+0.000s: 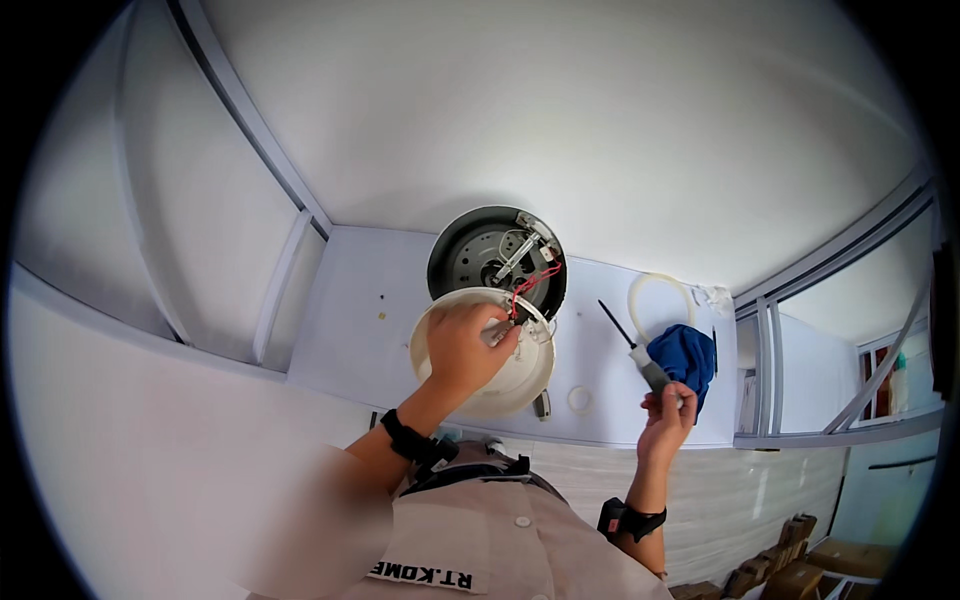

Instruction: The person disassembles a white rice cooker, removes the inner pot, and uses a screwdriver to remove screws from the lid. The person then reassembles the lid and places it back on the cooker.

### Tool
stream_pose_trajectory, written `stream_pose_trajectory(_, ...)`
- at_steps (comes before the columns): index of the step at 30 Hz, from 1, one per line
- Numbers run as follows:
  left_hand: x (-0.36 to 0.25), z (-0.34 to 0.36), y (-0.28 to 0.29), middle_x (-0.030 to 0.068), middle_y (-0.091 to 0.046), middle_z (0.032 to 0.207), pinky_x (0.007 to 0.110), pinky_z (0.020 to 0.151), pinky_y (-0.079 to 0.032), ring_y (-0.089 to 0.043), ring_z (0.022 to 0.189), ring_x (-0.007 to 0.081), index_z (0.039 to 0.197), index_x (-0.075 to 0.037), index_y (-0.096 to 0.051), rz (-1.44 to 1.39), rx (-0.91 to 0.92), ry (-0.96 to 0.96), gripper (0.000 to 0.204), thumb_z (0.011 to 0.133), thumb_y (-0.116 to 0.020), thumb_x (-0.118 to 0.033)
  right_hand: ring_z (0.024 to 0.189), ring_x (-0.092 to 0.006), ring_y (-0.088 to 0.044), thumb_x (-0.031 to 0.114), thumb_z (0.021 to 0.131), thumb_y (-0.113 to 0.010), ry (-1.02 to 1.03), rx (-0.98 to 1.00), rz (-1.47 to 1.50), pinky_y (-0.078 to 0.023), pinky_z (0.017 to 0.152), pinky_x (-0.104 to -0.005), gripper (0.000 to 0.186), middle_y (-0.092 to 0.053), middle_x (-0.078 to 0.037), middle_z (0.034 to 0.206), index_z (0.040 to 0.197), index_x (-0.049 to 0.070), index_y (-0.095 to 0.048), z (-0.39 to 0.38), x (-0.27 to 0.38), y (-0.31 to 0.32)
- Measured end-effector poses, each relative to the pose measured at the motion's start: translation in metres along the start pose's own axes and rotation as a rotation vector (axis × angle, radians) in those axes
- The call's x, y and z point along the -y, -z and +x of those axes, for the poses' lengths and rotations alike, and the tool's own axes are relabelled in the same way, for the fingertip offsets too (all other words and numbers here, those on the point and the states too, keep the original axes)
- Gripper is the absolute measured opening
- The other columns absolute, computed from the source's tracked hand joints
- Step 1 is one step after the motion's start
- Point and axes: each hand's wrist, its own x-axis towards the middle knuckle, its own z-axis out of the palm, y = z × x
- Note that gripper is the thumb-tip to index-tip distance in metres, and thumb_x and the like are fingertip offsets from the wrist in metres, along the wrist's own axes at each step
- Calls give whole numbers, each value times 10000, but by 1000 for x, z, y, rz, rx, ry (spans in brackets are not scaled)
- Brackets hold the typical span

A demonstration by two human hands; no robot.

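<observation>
My left hand is over a round cream-white housing, thumb and fingers pinched together at its upper right. Red wires run down to those fingertips; the small part between them is mostly hidden. Behind the housing, and touching or overlapping it, an open round dark metal shell stands tilted. Inside the shell are a metal bracket, holes and wiring. Off to the right, my right hand grips a screwdriver by its grey handle, with the dark shaft pointing up and left.
A blue cloth lies beside the screwdriver, with a cream ring behind it. A thin clear ring rests on the white table. A grey handle shows by the housing. Framed panels stand at both sides.
</observation>
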Motion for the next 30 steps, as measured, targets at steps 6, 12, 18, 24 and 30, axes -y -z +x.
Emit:
stream_pose_trajectory(6,5,-3,-3,13,-734,818,373,741,-471,-640,682,227,867,-134,-727,-41,41,10,254,726,-914,-230,692,-200,-695,149,1043,-635,-238,33,-157,-603,634,-333,193,-669,-113,942,1189,39,-575,12,-90,31)
stream_pose_trajectory(12,11,-6,-2,26,-746,832,424,844,-452,-689,818,266,873,-151,-731,-80,116,68,241,745,-902,-263,728,-205,-724,154,1045,-643,-287,46,-221,-610,618,-312,269,-674,-139,1006,1240,1,-539,20,-124,18)
stream_pose_trajectory(18,19,-6,-3,12,-744,832,410,839,-435,-674,810,259,881,-158,-739,-50,148,86,238,757,-902,-278,747,-182,-647,217,885,-810,43,169,-674,-518,691,-313,339,-706,-84,874,1115,-11,-709,34,-141,6)
stream_pose_trajectory(24,16,-7,-3,9,-746,848,405,829,-436,-675,814,256,879,-156,-742,-56,177,75,234,756,-904,-271,921,-337,-653,186,835,-819,230,191,-992,-527,838,-420,329,-711,-151,992,1102,28,-713,31,-133,-2)
stream_pose_trajectory(30,18,-6,1,14,-747,855,410,831,-440,-678,820,266,887,-156,-740,-78,205,92,232,757,-903,-257,1007,-386,-621,173,839,-807,566,137,-1052,-505,888,-457,311,-685,-141,1070,1104,52,-697,21,-101,-32)
